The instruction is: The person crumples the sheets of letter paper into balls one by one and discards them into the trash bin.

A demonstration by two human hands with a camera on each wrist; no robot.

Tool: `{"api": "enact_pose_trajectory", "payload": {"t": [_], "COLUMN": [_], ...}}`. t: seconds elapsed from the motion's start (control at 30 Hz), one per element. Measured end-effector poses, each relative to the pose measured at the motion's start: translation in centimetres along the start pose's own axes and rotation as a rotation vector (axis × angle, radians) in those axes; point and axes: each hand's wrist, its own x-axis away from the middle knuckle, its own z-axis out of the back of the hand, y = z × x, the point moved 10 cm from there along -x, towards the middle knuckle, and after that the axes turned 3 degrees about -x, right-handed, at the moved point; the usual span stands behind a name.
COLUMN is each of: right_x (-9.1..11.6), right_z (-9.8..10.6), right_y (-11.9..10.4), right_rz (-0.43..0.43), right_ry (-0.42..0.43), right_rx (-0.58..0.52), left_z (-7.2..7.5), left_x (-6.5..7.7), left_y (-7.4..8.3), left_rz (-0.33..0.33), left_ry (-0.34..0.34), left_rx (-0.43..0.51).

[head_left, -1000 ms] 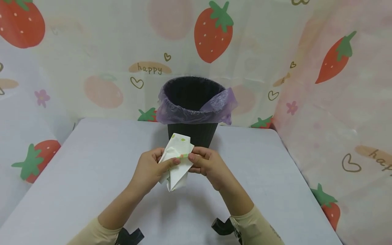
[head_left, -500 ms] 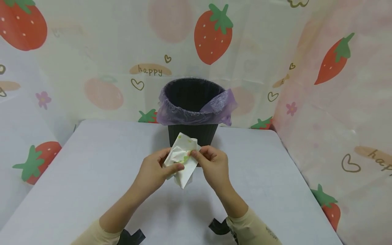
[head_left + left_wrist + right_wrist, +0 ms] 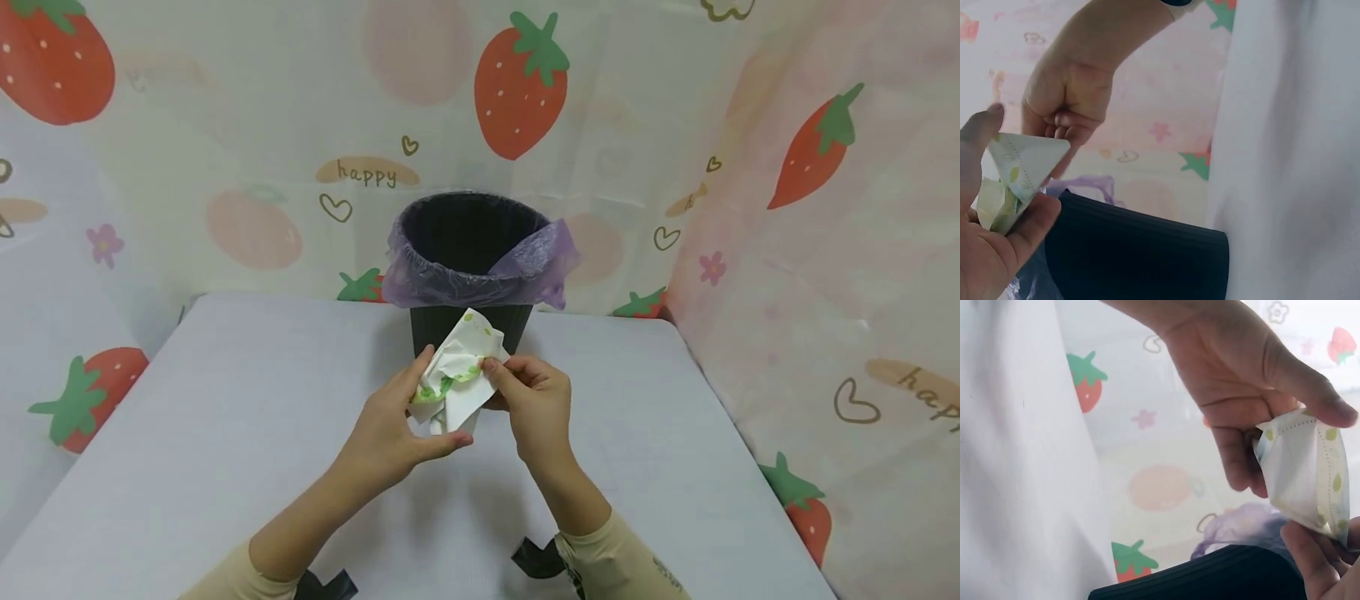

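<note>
A folded white paper napkin with green leaf print is held up in front of the bin, creased and pointed at its ends. My right hand pinches its right edge between thumb and fingers. On the other side, my left hand supports it with the fingers lying along and behind its left edge. The left thumb sticks out straight below the napkin, off its front face. Seen from the right wrist, a dotted embossed line runs along the napkin, and the left palm faces it.
A black bin lined with a purple plastic bag stands at the back of the white table, just beyond the hands. Cloth printed with strawberries hangs behind and on both sides.
The napkin has shifted up and to the right, showing more of its green print. My left thumb has lifted off its face and straightened; my right hand keeps its pinch.
</note>
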Motion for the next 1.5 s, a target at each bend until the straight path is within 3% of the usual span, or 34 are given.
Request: {"api": "enact_pose_trajectory", "payload": {"t": [0.1, 0.17, 0.3, 0.4, 0.5, 0.63, 0.87, 0.97, 1.03, 1.27, 1.33, 1.5], "right_x": [-0.1, 0.0, 0.6, 1.2, 1.8, 2.5, 3.4, 3.7, 3.7, 3.6, 3.4, 2.6], "right_z": [-0.5, -1.1, -2.4, -3.3, -4.3, -5.3, -6.5, -6.8, -6.8, -6.6, -6.2, -4.8], "right_y": [0.3, 0.3, 0.0, -0.3, -0.4, -0.8, -2.1, -2.3, -2.4, -1.6, -1.4, -1.9], "right_rz": [-0.02, -0.014, 0.031, 0.066, 0.095, 0.184, 0.396, 0.436, 0.436, 0.28, 0.217, 0.112], "right_ry": [-0.046, -0.096, -0.211, -0.282, -0.357, -0.426, -0.484, -0.471, -0.466, -0.527, -0.514, -0.455], "right_rx": [-0.03, -0.036, -0.002, 0.047, 0.093, 0.168, 0.381, 0.512, 0.54, 0.367, 0.343, 0.31], "left_z": [0.9, 1.4, 1.9, 2.2, 2.9, 3.8, 4.0, 3.7, 3.4, 1.6, 1.2, 0.6], "left_x": [-0.2, -0.4, -0.7, -0.7, -0.7, -0.6, -0.3, -0.1, -0.1, -0.3, -0.4, -0.8], "left_y": [-0.3, -0.6, -1.8, -2.6, -3.1, -3.4, -3.8, -3.7, -3.5, -3.1, -2.8, -0.6], "left_rz": [-0.024, -0.02, 0.069, 0.154, 0.2, 0.215, 0.252, 0.253, 0.249, 0.26, 0.219, 0.049], "left_ry": [0.056, 0.08, 0.069, 0.087, 0.149, 0.229, 0.263, 0.249, 0.232, 0.142, 0.093, -0.131], "left_rx": [0.067, 0.162, 0.374, 0.455, 0.465, 0.45, 0.372, 0.378, 0.396, 0.543, 0.591, 0.643]}}
